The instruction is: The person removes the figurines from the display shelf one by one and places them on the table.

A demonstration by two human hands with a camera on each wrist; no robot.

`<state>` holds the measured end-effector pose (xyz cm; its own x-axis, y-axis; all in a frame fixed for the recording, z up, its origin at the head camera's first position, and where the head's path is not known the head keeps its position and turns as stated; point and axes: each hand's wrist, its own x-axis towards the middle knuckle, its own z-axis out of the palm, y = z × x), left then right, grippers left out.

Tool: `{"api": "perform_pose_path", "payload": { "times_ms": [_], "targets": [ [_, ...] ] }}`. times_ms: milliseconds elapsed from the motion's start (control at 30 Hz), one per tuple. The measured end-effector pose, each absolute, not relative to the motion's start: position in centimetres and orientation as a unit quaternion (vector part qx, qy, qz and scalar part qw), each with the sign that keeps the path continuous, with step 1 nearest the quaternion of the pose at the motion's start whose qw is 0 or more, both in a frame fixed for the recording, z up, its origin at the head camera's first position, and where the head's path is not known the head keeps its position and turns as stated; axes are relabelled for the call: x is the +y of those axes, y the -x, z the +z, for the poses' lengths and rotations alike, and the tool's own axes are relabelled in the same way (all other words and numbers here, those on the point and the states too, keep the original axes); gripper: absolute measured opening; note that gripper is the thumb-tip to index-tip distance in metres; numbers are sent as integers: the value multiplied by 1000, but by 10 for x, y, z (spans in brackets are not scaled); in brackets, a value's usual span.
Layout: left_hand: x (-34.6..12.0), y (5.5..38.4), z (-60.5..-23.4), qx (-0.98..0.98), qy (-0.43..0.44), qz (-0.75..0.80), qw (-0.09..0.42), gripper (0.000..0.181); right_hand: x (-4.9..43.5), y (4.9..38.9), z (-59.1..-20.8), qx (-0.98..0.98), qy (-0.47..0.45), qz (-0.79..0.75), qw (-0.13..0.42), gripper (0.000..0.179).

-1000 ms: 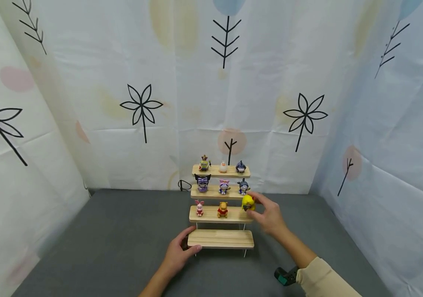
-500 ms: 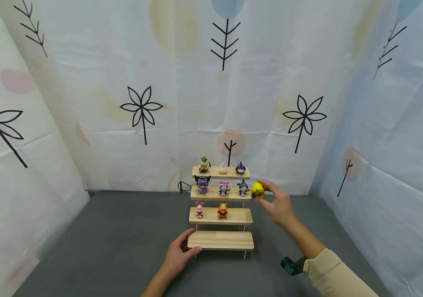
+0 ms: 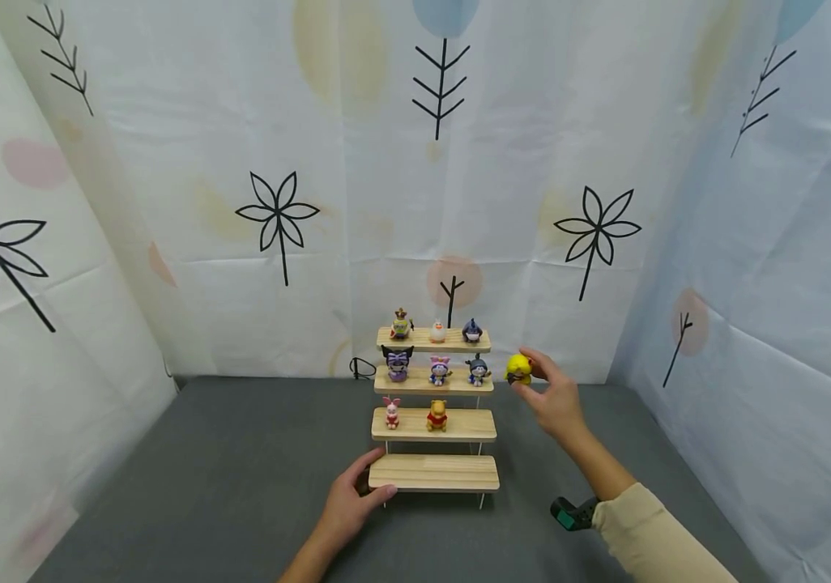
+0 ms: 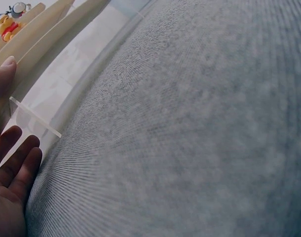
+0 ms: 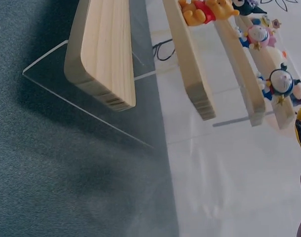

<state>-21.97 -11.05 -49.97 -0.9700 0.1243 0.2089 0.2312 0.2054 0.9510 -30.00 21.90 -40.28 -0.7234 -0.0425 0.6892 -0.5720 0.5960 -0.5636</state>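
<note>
A tiered wooden display stand [image 3: 459, 474] stands on the grey table, its boards borne by clear supports. My left hand [image 3: 346, 504] holds the left end of its lowest board, thumb at the front edge; in the left wrist view the other fingers [image 4: 28, 165] lie beside the clear support. Between right thumb and fingertips, my right hand [image 3: 556, 405] pinches a small yellow figurine [image 3: 518, 369] in the air, right of the second board from the top. A piglet figurine [image 3: 392, 413] and a Winnie-the-Pooh figurine [image 3: 437, 415] stand on the board above the lowest.
The second board bears a black-eared purple figurine [image 3: 398, 365] and two smaller ones. On the top board are a crowned figurine [image 3: 401, 325], a white one [image 3: 438, 331] and a dark blue one [image 3: 472, 330]. A patterned cloth [image 3: 357, 202] hangs behind.
My right hand has lifted the yellow figurine off the right end of the third board and carried it up and right, clear of the stand. The left hand stays where it was.
</note>
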Motion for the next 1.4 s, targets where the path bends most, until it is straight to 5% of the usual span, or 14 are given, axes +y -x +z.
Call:
{"api": "perform_pose_path", "payload": {
  "times_ms": [1400],
  "targets": [
    [-110, 222, -504, -769, 113, -628, 43, 59, 230, 348, -502, -892, 29, 410, 189, 51]
  ]
}}
